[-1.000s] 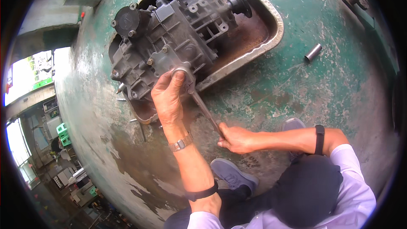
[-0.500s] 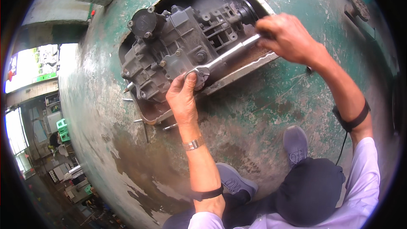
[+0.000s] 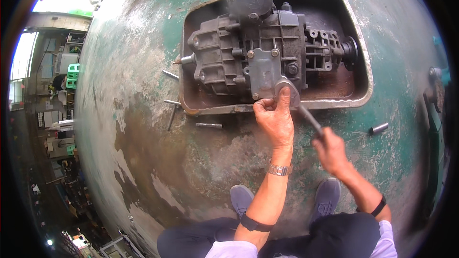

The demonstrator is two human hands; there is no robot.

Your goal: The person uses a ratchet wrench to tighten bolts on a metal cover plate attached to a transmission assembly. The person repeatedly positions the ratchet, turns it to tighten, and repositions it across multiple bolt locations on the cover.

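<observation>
Left hand [image 3: 277, 123], right hand [image 3: 331, 152] on wrench [image 3: 311, 118] at gearbox [image 3: 279, 38].

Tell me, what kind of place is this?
Probably a repair workshop: what looks like a gearbox sits in a big tray on a worn, green-painted floor, and the person's right hand grips a ratchet wrench.

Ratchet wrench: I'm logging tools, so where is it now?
In the head view, right of centre, the ratchet wrench crosses the tray's near rim, left hand on its head, right hand on its handle.
</observation>
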